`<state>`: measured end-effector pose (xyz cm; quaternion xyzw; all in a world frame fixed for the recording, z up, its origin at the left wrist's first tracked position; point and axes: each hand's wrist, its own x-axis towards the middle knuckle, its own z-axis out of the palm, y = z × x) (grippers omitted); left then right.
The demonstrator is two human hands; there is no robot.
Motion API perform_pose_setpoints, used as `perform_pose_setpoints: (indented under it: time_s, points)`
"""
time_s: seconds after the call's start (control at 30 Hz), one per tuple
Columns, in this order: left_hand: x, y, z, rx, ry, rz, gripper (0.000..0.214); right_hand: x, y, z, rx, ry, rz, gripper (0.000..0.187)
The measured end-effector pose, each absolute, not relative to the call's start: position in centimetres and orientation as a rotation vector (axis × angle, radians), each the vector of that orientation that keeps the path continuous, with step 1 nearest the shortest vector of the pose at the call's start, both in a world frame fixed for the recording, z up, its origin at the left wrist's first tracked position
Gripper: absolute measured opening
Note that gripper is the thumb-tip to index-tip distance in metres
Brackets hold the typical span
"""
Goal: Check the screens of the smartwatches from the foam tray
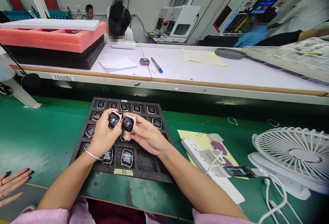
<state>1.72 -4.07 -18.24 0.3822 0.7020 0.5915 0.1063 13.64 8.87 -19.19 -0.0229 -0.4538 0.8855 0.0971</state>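
Note:
My left hand (102, 135) grips a small watch body (113, 119) with a dark lit screen. My right hand (146, 135) grips a second watch body (128, 123) of the same kind, held right beside the first. Both hands hover over a black foam tray (151, 164) whose pockets hold several more watch bodies, such as one (126, 157) in the near row. A yellow label (123, 172) sticks to the tray's front edge.
A white fan (293, 155) lies at the right. A white power strip (213, 172) with cables sits on a yellow sheet. Another person's hand (11, 184) rests at the lower left. On the raised white shelf behind lie a notepad (117, 63), a pen (156, 65) and pink foam (51, 38).

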Motion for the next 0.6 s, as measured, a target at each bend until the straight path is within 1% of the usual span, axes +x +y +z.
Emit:
perform_pose_setpoints:
  time_s: [0.6]
  points:
    - [2.0,-3.93,-17.87,1.067,1.895,1.834,0.04,13.84,8.66,-18.78,-0.088,-1.343,2.599,0.048]
